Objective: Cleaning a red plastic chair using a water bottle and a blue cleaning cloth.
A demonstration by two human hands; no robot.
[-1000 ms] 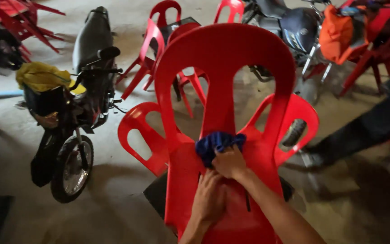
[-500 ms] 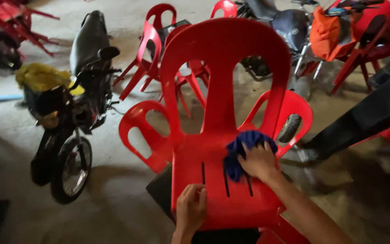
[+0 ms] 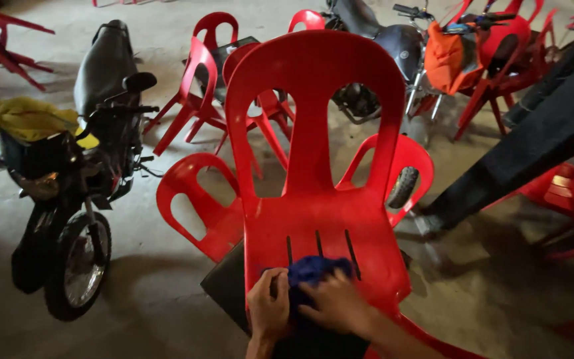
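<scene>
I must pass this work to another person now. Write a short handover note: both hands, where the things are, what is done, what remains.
Left hand: on the front edge of the red chair seat, touching the blue cloth.
Right hand: pressing the cloth onto the seat front.
The chair stands upright; a motorcycle is parked to its left.
Done: cannot tell which parts are already wiped.
Left: judging by position, backrest and armrests may remain.
</scene>
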